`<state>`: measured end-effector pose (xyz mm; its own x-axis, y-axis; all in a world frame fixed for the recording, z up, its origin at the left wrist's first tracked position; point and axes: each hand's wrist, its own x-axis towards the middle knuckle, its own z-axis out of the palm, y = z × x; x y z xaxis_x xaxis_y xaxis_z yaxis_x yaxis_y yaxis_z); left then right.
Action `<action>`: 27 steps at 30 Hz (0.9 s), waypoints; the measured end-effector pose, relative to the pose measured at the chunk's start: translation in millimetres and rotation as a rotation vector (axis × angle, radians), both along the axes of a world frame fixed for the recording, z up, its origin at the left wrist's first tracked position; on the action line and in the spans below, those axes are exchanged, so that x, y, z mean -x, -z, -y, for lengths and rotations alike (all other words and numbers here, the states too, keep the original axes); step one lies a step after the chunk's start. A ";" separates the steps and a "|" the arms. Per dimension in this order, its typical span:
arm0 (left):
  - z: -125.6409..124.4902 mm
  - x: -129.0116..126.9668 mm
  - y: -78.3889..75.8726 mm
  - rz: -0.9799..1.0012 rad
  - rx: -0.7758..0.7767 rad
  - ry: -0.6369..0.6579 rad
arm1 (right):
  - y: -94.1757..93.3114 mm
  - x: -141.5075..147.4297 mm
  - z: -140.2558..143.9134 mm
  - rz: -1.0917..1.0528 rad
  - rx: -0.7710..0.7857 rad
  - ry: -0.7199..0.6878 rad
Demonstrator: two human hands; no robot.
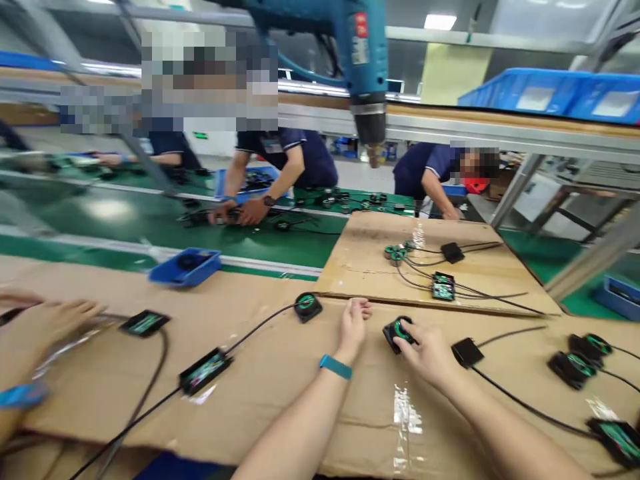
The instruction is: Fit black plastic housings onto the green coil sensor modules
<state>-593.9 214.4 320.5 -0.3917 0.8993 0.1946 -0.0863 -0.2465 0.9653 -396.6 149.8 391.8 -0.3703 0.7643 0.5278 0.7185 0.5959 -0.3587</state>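
My right hand grips a black square housing with a green ring between thumb and fingers, just above the cardboard or touching it; I cannot tell which. To its left is my left hand, with a teal band on the wrist. Its fingers are curled together, and whatever they may hold is hidden. Further left lies a similar housing, joined by a black cable to an open black box with a circuit board. Right of my right hand sits a flat black box with cables.
Cardboard covers the bench. More ring housings lie at right, and cabled boards on a raised cardboard sheet. A blue tray stands at left. A power drill hangs overhead. Another person's hand is at far left; co-workers work opposite.
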 end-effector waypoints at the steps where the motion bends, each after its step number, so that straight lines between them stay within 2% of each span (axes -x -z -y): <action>1: 0.0 1.2 0.4 -0.004 0.012 0.009 | -20.5 -13.4 8.6 -0.102 -0.035 -0.002; 4: 0.5 5.2 4.4 -0.033 0.045 0.034 | -93.1 -63.0 46.9 -0.399 -0.188 0.087; 6: -0.9 8.0 9.9 -0.059 0.054 0.045 | -143.1 -93.2 76.1 -0.596 -0.328 0.212; 8: -3.3 10.2 15.7 -0.078 0.050 0.055 | -185.4 -116.5 100.5 -0.744 -0.508 0.346; 10: -4.0 10.8 19.3 -0.094 0.044 0.069 | -210.8 -136.8 114.3 -0.765 -0.624 0.473; 11: -3.1 10.5 19.8 -0.107 0.042 0.076 | -214.8 -147.8 116.0 -0.746 -0.636 0.523; 12: -1.4 9.9 19.5 -0.119 0.043 0.082 | -212.1 -160.0 113.9 -0.719 -0.607 0.559; 14: 3.1 8.1 17.7 -0.139 0.046 0.093 | -186.8 -187.2 98.3 -0.645 -0.460 0.579; 16: 6.7 6.2 16.2 -0.153 0.049 0.102 | -140.4 -214.2 72.2 -0.490 -0.219 0.575; 19: 8.3 4.6 16.5 -0.164 0.054 0.098 | -60.1 -246.2 35.0 -0.063 0.235 0.631; 21: 8.2 3.6 17.4 -0.169 0.053 0.090 | -18.8 -261.6 22.8 0.135 0.341 0.636; 22: 8.2 3.0 17.6 -0.168 0.051 0.087 | -4.5 -268.0 20.6 0.186 0.358 0.632; 24: 8.5 1.4 16.8 -0.164 0.043 0.089 | 12.2 -279.6 19.9 0.217 0.349 0.622; 27: 8.8 -1.0 13.9 -0.173 0.030 0.099 | 19.0 -297.8 16.0 0.275 0.320 0.649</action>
